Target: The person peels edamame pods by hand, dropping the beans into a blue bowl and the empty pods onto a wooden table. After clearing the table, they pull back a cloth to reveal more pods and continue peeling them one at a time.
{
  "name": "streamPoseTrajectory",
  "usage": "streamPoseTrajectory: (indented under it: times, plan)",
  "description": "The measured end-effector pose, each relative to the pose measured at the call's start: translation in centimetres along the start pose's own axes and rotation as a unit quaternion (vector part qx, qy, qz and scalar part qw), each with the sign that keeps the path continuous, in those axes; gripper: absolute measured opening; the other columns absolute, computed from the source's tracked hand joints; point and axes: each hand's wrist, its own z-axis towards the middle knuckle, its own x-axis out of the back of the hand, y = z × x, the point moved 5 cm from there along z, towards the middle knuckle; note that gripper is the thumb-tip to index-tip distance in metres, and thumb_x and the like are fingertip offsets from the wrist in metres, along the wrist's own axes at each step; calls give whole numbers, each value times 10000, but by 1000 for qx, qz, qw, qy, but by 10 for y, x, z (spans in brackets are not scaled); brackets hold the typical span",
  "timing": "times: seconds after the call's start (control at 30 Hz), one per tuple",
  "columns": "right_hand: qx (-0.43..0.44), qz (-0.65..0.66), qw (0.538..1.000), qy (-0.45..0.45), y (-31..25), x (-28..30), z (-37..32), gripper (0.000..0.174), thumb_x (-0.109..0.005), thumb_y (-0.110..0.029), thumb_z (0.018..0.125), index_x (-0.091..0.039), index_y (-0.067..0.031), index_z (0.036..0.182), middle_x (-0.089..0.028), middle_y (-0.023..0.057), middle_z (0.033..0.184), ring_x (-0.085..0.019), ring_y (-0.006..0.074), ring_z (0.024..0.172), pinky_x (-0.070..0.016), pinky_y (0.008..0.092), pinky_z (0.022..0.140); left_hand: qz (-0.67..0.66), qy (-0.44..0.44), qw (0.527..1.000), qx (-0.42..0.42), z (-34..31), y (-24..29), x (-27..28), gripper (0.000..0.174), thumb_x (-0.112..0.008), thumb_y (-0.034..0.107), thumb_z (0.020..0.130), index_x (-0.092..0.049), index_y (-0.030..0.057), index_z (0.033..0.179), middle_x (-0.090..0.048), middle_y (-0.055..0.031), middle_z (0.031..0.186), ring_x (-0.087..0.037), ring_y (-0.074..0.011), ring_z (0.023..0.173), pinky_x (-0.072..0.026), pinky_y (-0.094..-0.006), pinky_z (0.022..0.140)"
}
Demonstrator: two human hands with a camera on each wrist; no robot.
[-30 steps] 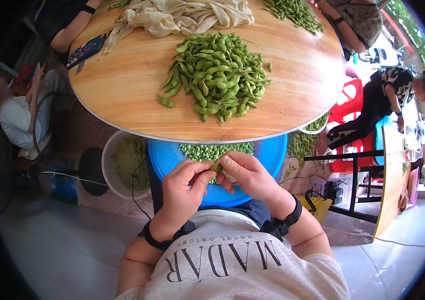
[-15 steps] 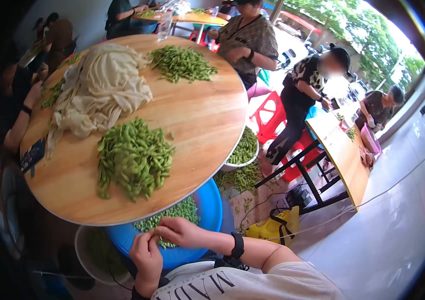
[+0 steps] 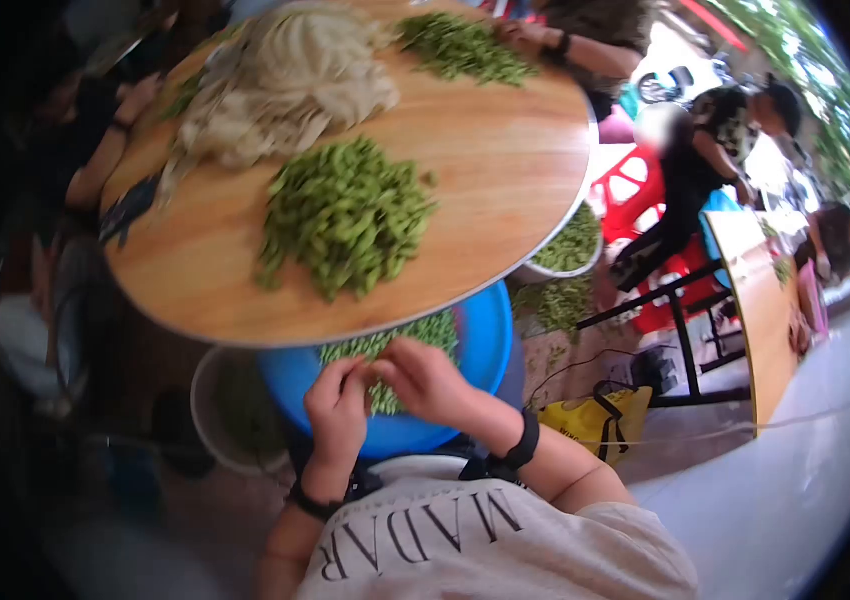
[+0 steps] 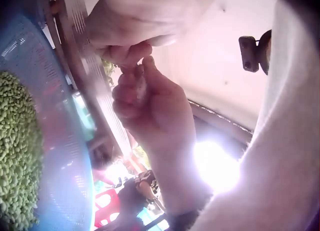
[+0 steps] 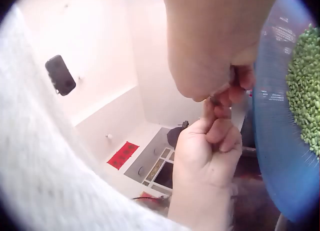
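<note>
My left hand (image 3: 335, 412) and right hand (image 3: 432, 385) meet at the fingertips over a blue basket (image 3: 493, 345). Thumbs and forefingers of both pinch a green soybean pod (image 5: 214, 99), mostly hidden by the fingers. In the left wrist view the right hand (image 4: 157, 103) has its other fingers curled in, with a pale patch among them. Shelled green beans (image 3: 435, 338) lie in the basket below. Just beyond, a heap of whole pods (image 3: 345, 220) is piled on the round wooden table (image 3: 505, 190).
The table's near edge overhangs the basket. On it lie a crumpled cream cloth (image 3: 285, 85) and another pod pile (image 3: 465, 48), with people around it. A pale bucket (image 3: 235, 410) stands at left; a yellow bag (image 3: 600, 420) and a tub of pods (image 3: 570, 245) are at right.
The head view swung right and up, then partly back. Both hands stay together over the basket; the pod, plainly visible a second ago, is now mostly covered by fingers.
</note>
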Motion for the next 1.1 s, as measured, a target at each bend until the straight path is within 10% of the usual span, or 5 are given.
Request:
streamPoseTrajectory:
  times: [0.2, 0.43, 0.83, 0.97, 1.1]
  plan:
    - [-217, 233, 944, -86, 20, -7, -14, 205, -557, -204, 880, -541, 0, 856, -540, 52, 697, -511, 134, 627, -422, 277, 559, -278, -68, 934, 216, 1, -11, 4, 122, -538, 93, 871, -591, -12, 835, -576, -56, 655, -457, -75, 441, -331, -194, 393]
    - [-177, 92, 975, -95, 9, -4, -5, 243, -663, -228, 812, -568, -16, 887, -541, -9, 721, -469, 46, 659, -398, 197, 564, 62, -24, 998, -19, -11, 13, 7, 135, -524, 97, 885, -590, -17, 859, -566, -43, 641, -469, -61, 443, -349, -193, 398]
    - [-88, -72, 977, -179, 38, 4, -13, 229, -677, -74, 700, -617, -39, 918, -569, 129, 830, -579, 291, 745, -474, 334, 644, 253, 58, 965, 43, -12, 20, 98, 84, -561, 10, 812, -625, -20, 856, -612, -128, 762, -590, -162, 581, -451, -255, 517]
    - [-88, -108, 964, -227, 40, 9, -16, 293, -634, -76, 742, -602, -65, 1033, -535, 171, 938, -573, 311, 768, -482, 351, 657, 626, 58, 777, 31, -7, 27, 134, 265, -547, 0, 769, -605, 41, 1025, -610, -207, 947, -561, -384, 909, -463, -423, 744]
    - [-115, 16, 951, -286, 24, 2, -9, 227, -574, -83, 820, -576, -9, 1035, -539, 134, 927, -563, 249, 791, -457, 308, 697, 447, 31, 879, -165, 40, 69, 112, 239, -552, 11, 759, -625, 55, 982, -609, -131, 992, -585, -326, 881, -480, -387, 728]
